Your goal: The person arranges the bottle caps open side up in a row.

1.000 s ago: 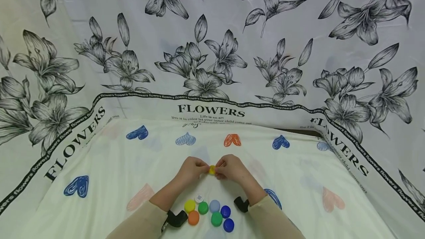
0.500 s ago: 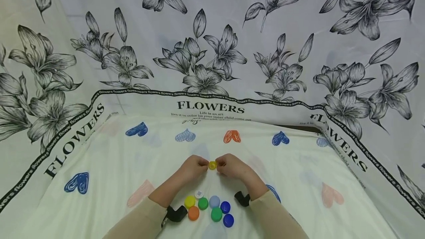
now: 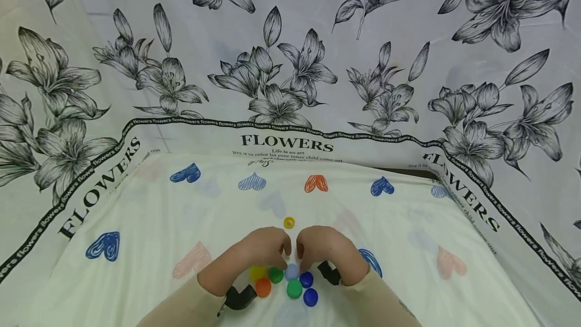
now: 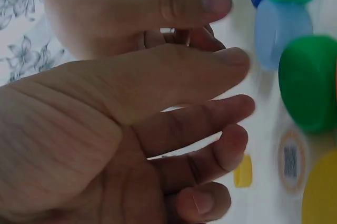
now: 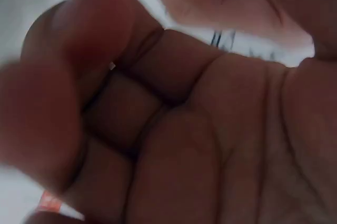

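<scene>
A small yellow cap (image 3: 289, 222) lies on the cloth, just beyond both hands. My left hand (image 3: 268, 247) hovers over the near group of round caps, fingers loosely bent and holding nothing. Beside it, my right hand (image 3: 323, 249) reaches down with curled fingers; its palm (image 5: 231, 129) is bare. Nearest the fingertips are a light blue cap (image 3: 292, 272) and a green cap (image 3: 276, 274). Contact with either cannot be made out. The left wrist view also shows a pale disc with a grey square (image 4: 290, 162) and a small yellow piece (image 4: 243, 171).
Closer to me are an orange cap (image 3: 263, 287), a yellow cap (image 3: 258, 273), another green cap (image 3: 294, 289) and two dark blue caps (image 3: 306, 280). Black wrist mounts (image 3: 240, 297) sit by the sleeves. A flower-printed curtain (image 3: 290, 64) hangs behind the heart-patterned cloth (image 3: 150, 226).
Both hands have let go of the small yellow cap, leaving it on the cloth. They have drawn back toward the group of caps. The head view has tilted slightly down.
</scene>
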`<state>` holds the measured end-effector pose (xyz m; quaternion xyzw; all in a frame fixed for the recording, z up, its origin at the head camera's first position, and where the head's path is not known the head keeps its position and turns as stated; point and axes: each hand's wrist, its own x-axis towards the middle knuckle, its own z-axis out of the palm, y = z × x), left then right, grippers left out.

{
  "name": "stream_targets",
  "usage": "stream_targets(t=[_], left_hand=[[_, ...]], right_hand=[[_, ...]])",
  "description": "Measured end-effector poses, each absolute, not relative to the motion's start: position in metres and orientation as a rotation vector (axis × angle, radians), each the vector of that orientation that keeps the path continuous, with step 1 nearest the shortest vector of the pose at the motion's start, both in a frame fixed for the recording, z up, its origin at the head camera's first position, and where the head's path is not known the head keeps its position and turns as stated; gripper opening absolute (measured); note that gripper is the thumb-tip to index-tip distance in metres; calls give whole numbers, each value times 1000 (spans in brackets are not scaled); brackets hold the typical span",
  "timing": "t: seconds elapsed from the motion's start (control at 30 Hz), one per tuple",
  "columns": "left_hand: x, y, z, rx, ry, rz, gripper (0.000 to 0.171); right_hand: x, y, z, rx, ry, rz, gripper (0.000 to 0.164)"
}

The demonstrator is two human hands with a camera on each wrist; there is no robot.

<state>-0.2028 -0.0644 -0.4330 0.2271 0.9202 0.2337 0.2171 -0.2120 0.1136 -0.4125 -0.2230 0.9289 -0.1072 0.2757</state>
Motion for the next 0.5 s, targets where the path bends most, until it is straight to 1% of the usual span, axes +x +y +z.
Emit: stream_targets(t=[0.2,0.37,0.5], left_hand=[[-189,-52,-435,683,2631,458,17],[-187,-49,-437,661,2585,453,21],[-190,-52,-440,720,2561,516,21]], right_hand=[[-201,99,-421,-646,2561,-109,23],[-202,99,-422,-629,2529,-150,19],[-206,103,-424,-625,2482,-258,19]])
